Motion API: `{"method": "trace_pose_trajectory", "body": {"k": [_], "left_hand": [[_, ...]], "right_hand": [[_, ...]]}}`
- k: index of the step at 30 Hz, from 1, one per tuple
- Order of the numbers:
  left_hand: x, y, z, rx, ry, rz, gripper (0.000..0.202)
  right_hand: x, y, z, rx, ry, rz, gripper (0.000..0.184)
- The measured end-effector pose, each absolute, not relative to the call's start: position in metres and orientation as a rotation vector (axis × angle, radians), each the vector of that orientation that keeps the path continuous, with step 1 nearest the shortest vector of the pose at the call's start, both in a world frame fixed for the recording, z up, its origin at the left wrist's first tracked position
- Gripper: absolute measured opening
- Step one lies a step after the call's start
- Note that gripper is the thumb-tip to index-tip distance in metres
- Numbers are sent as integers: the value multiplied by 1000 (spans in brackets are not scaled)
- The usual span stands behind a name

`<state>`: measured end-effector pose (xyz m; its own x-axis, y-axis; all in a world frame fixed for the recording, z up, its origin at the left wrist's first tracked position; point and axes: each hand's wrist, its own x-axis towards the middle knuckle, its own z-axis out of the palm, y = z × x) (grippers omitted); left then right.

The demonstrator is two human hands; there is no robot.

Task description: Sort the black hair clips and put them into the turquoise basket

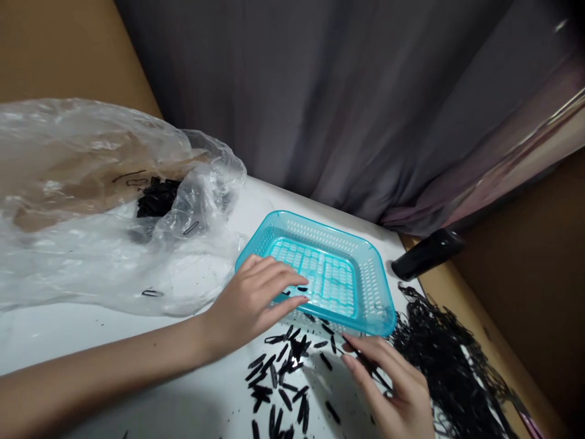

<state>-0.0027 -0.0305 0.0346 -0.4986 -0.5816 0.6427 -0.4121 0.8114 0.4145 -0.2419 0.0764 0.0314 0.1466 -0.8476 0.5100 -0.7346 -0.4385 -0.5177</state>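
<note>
My left hand (262, 292) reaches over the near rim of a turquoise plastic basket (386, 308), its fingers stretched out and apart. Beside its fingertips shows a small black piece (302, 289); I cannot tell whether it is falling or lies in the basket. At the basket's near right corner, my right hand (388, 381) pinches a thin black strip (368, 364), part of which is hidden by the fingers. Between the hands and below the basket, many short black pieces (286, 399) lie scattered on the white table (183, 396).
A tangled heap of thin black loops (452, 360) lies on the right. Behind it a black cylinder (427, 255) leans at the table's edge. On the left spreads a clear plastic bag (91, 256) with a dark clump (158, 198). A grey curtain (297, 91) hangs behind.
</note>
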Motion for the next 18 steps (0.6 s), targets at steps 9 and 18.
{"method": "trace_pose_trajectory", "body": {"k": [9,18], "left_hand": [[-18,1,-13,322,-2715,-340,44],[-18,1,-18,429,-2724,-727,49]], "right_hand": [[-239,77,36,-2216,1591,-1283,17],[-241,76,36,-2216,1580,-1265,19]]}}
